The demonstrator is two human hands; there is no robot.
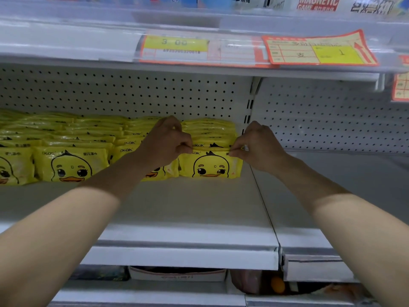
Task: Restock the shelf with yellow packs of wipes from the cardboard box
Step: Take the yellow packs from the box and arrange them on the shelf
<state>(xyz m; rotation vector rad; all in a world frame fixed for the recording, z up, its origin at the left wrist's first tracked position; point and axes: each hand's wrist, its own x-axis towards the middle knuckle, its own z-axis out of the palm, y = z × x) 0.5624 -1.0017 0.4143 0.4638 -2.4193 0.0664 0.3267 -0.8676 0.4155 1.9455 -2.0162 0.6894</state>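
Placing step: our left hand (170, 140) and right hand (256, 145) pinch the top corners of the front pack (210, 167) in the row at the shelf's (188, 209) right edge; next, we judge, release and fetch more; box unseen.

Light is bright, soft and even, falling from above and in front; on the white shelf deck (177, 207) shadows are faint and soft-edged; a dim band lies under the upper shelf (66, 41) along the top of the pegboard (132, 91); the lower tier (177, 275) sits in dark shade; the front pack (210, 167) is sharp, its film faintly glossy; the price labels (177, 45) and boxes (316, 3) at the far top are smeared; shelf edges bow towards the left and right borders.
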